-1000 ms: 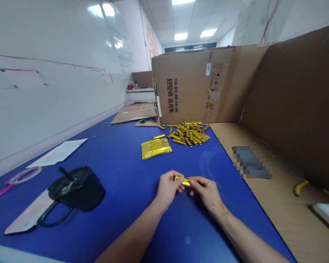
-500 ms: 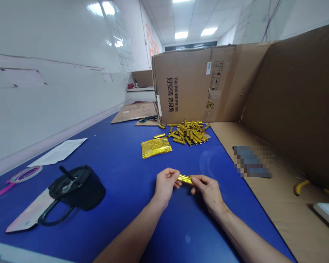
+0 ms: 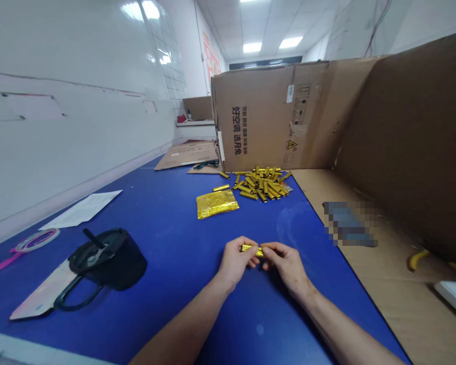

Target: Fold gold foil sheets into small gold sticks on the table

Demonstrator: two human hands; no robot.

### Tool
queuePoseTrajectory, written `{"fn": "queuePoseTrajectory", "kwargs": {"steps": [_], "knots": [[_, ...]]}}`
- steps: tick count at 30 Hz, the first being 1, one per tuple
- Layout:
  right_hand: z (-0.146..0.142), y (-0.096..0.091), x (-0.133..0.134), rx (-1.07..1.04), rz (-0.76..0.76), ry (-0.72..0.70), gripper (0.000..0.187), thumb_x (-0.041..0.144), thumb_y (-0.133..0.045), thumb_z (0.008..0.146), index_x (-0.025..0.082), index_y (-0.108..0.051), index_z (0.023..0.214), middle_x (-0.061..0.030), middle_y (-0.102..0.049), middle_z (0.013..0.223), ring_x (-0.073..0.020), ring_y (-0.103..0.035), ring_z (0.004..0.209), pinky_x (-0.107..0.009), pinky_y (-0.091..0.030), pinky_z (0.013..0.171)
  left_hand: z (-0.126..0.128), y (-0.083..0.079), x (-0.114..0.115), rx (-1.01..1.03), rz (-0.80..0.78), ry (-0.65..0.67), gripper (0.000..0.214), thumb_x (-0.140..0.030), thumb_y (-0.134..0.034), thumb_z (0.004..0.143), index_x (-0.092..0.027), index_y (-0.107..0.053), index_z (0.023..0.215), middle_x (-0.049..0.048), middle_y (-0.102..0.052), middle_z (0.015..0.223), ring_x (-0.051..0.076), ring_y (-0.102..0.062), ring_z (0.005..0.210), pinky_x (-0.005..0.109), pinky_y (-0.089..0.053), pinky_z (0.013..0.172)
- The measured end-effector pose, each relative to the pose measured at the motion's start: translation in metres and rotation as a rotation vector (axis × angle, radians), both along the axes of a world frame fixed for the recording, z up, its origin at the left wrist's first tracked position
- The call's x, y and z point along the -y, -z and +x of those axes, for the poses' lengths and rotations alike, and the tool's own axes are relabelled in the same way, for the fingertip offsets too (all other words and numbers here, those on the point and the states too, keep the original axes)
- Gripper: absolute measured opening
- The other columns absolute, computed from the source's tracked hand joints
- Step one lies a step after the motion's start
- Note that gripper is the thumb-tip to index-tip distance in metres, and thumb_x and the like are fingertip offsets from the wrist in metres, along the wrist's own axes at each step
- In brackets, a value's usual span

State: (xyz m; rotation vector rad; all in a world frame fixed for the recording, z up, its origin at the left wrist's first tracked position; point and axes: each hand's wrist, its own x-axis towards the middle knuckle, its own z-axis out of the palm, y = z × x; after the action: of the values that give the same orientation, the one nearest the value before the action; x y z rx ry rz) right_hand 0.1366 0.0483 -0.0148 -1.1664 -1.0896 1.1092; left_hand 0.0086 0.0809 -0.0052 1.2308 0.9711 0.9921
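Observation:
Both hands meet just above the blue table (image 3: 167,238), pinching one small gold foil roll (image 3: 253,249) between them. My left hand (image 3: 236,262) grips its left end with curled fingers. My right hand (image 3: 284,263) grips its right end the same way. Farther back lies a flat stack of gold foil sheets (image 3: 216,203). Behind that, a heap of several finished gold rolls (image 3: 261,183) rests against the cardboard box.
A black lidded cup (image 3: 106,259) with a straw sits at the left on a pale card. A white paper (image 3: 81,209) and pink-handled scissors (image 3: 26,243) lie by the wall. A large cardboard box (image 3: 273,116) and cardboard sheets close off the back and right. A blurred flat object (image 3: 347,223) lies on the cardboard.
The hands drew closer together on the gold roll, so less of it shows between the fingers than half a second ago. Nothing else moved.

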Motion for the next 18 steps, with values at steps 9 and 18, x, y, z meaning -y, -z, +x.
{"fn": "queuePoseTrajectory", "kwargs": {"steps": [9, 18], "knots": [[-0.0011, 0.0002, -0.0004, 0.015, 0.002, 0.038, 0.027, 0.036, -0.06, 0.066, 0.011, -0.065, 0.075, -0.0002, -0.058, 0.045, -0.01, -0.049, 0.041, -0.022, -0.037, 0.046, -0.0007, 0.0001, -0.0008, 0.076, -0.023, -0.038, 0.021, -0.03, -0.061, 0.063, -0.01, -0.055, 0.068, 0.0009, -0.056, 0.049, 0.009, -0.052, 0.042, 0.018, -0.04, 0.042], [0.0013, -0.0006, -0.0051, -0.284, -0.062, 0.056, 0.03, 0.039, -0.064, 0.061, 0.014, -0.055, 0.075, 0.0014, -0.059, 0.055, -0.0095, -0.052, 0.037, -0.022, -0.041, 0.04, -0.005, -0.0015, -0.0074, 0.066, 0.056, -0.121, 0.025, -0.027, -0.062, 0.06, -0.01, -0.054, 0.078, 0.0011, -0.057, 0.056, 0.01, -0.053, 0.046, 0.018, -0.04, 0.042]]}}
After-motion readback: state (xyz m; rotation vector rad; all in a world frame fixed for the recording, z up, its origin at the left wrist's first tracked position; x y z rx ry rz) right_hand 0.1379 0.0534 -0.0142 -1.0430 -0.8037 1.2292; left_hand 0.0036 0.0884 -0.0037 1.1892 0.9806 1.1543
